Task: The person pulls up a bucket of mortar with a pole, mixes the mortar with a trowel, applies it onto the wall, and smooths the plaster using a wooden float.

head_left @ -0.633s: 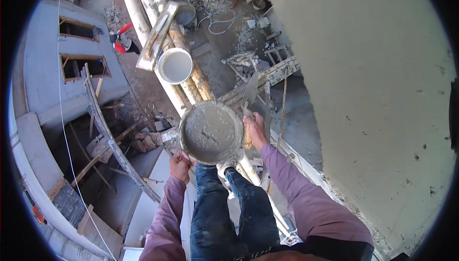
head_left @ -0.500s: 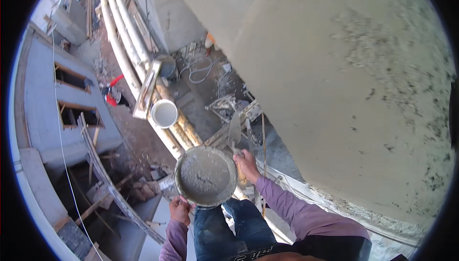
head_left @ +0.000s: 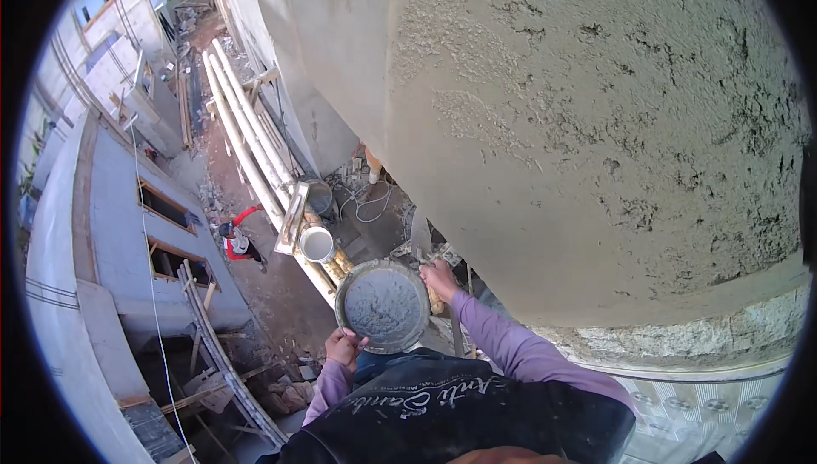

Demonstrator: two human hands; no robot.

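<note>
My left hand (head_left: 345,348) grips the rim of a round, mortar-smeared bucket (head_left: 382,306) at its lower left. Wet grey mortar (head_left: 385,301) lies inside it. At the bucket's right side, my right hand (head_left: 439,279) is closed around the handle of a trowel (head_left: 420,234), its blade pointing up and away from me. To the right rises a wall (head_left: 553,149) coated in grey plaster, smooth toward its left edge and rough farther right.
Long bamboo poles (head_left: 247,132) run away ahead, high above the ground. On them rest a white bucket (head_left: 317,244) and a long wooden float (head_left: 292,217). A person in red (head_left: 238,239) stands below on the left, beside a low building (head_left: 170,234). A hose (head_left: 368,204) lies on the ground.
My view has tilted up and turned, showing more rough wall and the far passage. The person below now shows more fully. Both hands keep hold of the bucket and trowel.
</note>
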